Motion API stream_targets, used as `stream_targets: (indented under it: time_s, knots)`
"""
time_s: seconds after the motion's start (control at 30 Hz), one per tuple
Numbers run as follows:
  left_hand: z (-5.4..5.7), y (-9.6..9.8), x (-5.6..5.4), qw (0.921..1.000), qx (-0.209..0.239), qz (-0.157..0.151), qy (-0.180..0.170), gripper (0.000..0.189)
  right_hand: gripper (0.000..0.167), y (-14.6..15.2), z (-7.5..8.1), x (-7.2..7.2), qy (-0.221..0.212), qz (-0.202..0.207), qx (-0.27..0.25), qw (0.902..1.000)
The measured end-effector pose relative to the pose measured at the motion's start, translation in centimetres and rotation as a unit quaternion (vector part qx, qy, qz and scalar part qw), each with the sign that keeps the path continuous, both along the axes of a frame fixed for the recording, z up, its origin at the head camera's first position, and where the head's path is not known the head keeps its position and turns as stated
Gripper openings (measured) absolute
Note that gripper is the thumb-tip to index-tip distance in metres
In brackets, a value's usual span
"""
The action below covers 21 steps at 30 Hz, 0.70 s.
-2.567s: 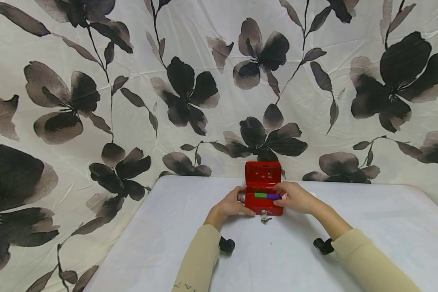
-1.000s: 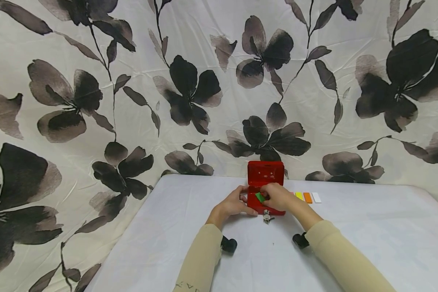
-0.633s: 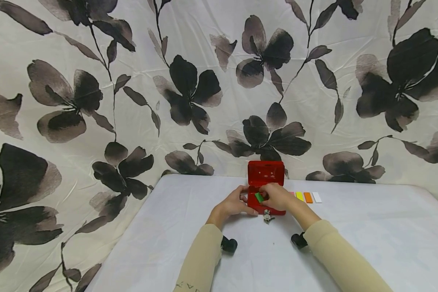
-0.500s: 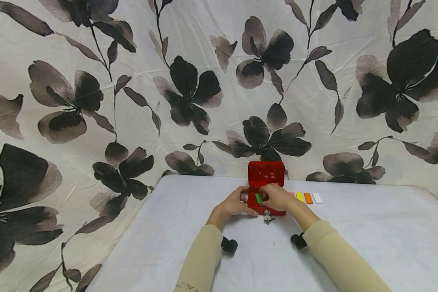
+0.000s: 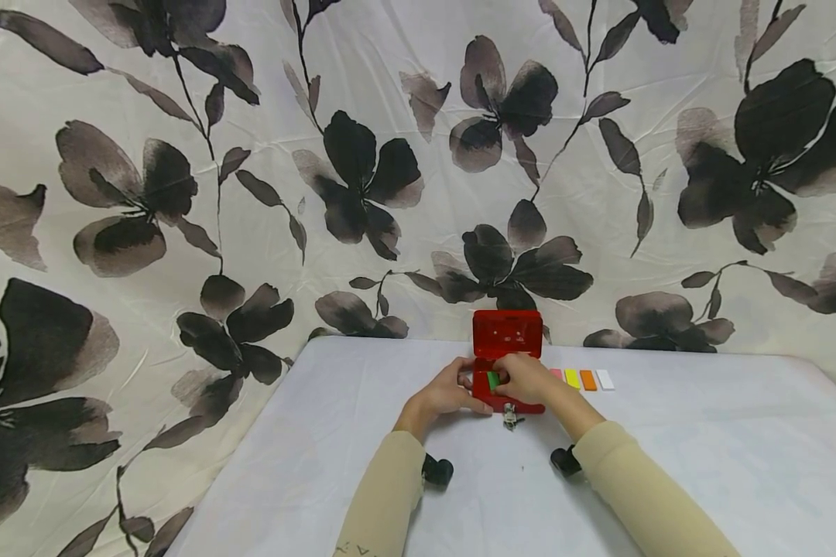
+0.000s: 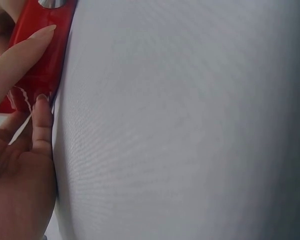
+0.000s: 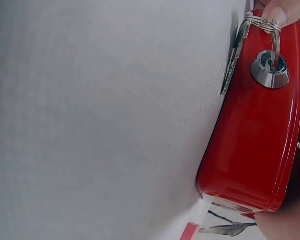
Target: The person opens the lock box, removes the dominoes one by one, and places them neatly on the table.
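Observation:
A red cash box (image 5: 483,404) stands on the table with its lid (image 5: 507,332) raised and its keys (image 5: 510,418) hanging from the front lock. My left hand (image 5: 446,391) grips the box's left front corner; in the left wrist view the thumb (image 6: 21,62) lies on the front face and other fingers reach the side. My right hand (image 5: 527,377) is down inside the box and pinches a small green block (image 5: 493,380). Most of its fingers and the box floor are hidden. In the right wrist view the lock (image 7: 270,69) and key ring (image 7: 262,22) face the camera.
Right of the box, pink (image 5: 556,374), yellow (image 5: 572,378), orange (image 5: 588,380) and white (image 5: 604,379) blocks lie in a row on the white table (image 5: 669,433). A floral cloth (image 5: 390,93) hangs behind the table's far edge.
My right hand has moved left from the box's right edge into it, turning the green block; the purple piece beside it is now hidden. The left hand keeps its grip.

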<state>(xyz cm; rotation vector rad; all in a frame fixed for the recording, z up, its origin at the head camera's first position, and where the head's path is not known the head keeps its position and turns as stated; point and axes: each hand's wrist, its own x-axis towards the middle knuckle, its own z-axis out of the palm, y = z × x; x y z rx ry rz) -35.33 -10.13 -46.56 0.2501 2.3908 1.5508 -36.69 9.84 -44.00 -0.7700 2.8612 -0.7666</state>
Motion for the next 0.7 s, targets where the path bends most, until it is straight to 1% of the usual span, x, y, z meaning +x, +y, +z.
stream_targets:
  time_s: [0.2, 0.43, 0.57, 0.7]
  knots:
    - [-0.11, -0.03, 0.04, 1.0, -0.003, 0.003, -0.001, 0.084, 0.03, -0.19, -0.04, 0.13, -0.004, -0.01, 0.0, 0.9999]
    - [-0.03, -0.07, 0.01, 1.0, -0.006, 0.001, 0.001, 0.084, 0.032, -0.24, 0.07, 0.18, -0.01, -0.021, 0.009, 0.9997]
    - [-0.14, -0.03, -0.07, 1.0, -0.009, 0.0, 0.002, 0.085, 0.032, -0.21, 0.17, 0.25, -0.013, -0.018, 0.019, 0.9996]
    - [-0.3, 0.03, -0.24, 1.0, -0.007, 0.0, 0.002, 0.084, 0.03, -0.15, 0.21, 0.22, -0.008, -0.011, 0.032, 0.9994]
